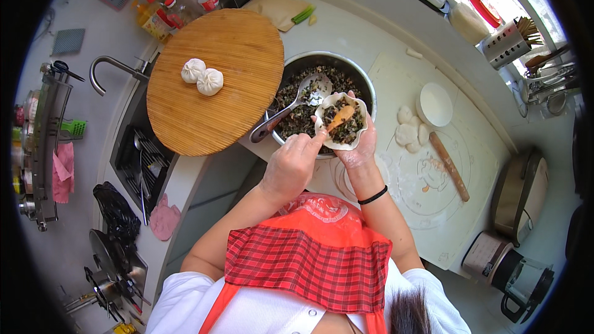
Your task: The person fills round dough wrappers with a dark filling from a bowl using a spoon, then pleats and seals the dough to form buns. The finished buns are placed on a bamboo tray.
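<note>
My left hand (293, 163) grips a small wooden spoon (341, 117) whose tip presses on chopped filling (348, 133) inside a round dough wrapper (361, 134). The wrapper, its edge wavy, rests cupped in my right hand (364, 146). Both hands are over the near right side of a steel pot (370, 90) of dark minced filling (294, 125). A large metal serving spoon (304, 97) lies in the pot, its dark handle over the rim. Two pleated buns (209, 82) sit together on a round wooden board (222, 125) to the left.
On the white mat (445, 236) to the right are flattened dough pieces (408, 132), a white bowl (435, 105) and a rolling pin (449, 167). The sink (153, 167) with a faucet (116, 67) lies left, partly under the board. Bottles (162, 16) stand behind it.
</note>
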`<state>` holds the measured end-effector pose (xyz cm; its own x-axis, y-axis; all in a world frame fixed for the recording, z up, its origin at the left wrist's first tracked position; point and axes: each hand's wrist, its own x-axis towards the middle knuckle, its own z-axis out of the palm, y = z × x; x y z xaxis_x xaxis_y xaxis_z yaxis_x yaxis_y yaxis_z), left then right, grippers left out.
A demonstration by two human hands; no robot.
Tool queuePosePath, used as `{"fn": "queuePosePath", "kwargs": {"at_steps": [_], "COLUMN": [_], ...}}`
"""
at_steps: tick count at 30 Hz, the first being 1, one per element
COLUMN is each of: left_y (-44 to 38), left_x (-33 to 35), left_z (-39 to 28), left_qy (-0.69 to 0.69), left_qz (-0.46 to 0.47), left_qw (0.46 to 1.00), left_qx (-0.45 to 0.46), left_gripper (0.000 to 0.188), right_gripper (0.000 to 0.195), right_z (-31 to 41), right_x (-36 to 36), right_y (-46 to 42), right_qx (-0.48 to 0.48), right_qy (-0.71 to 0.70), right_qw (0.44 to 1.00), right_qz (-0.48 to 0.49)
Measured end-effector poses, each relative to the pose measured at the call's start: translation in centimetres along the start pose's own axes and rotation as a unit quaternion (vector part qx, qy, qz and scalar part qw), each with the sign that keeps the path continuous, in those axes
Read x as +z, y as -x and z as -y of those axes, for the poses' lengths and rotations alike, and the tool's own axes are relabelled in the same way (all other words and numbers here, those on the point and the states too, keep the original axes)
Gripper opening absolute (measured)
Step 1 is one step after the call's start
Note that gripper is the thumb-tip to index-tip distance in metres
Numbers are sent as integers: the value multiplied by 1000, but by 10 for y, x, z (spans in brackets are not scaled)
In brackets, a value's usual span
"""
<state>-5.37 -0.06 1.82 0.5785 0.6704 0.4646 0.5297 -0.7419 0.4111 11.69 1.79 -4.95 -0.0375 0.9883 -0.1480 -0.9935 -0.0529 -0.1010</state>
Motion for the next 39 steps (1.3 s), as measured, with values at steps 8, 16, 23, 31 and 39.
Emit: {"fn": "queuePosePath", "kwargs": {"at_steps": [8, 16, 23, 31, 39], "left_y": [-6, -9, -10, -6, -2], "left_x": [-7, 3, -13, -1, -2], "left_z": [-3, 8, 4, 14, 13], "left_qy": [-25, -65, -29, 1, -6], "left_qz": [6, -1, -2, 0, -7], "left_qw": [1000, 997, 1000, 999, 1000], "left_qx": [18, 52, 3, -40, -23], "left_gripper": [44, 43, 40, 33, 33], "right_gripper": [37, 41, 42, 42, 40], "right_z": [-3, -7, -7, -8, -6], "right_x": [1, 6, -1, 1, 0], "right_y": [0, 2, 0, -2, -3], "right_qx": [-5, 3, 4, -10, -2], "right_qy": [3, -2, -25, -5, -16], "right_qw": [1000, 1000, 999, 999, 1000], "right_qz": [-11, -12, -22, -38, -27]}}
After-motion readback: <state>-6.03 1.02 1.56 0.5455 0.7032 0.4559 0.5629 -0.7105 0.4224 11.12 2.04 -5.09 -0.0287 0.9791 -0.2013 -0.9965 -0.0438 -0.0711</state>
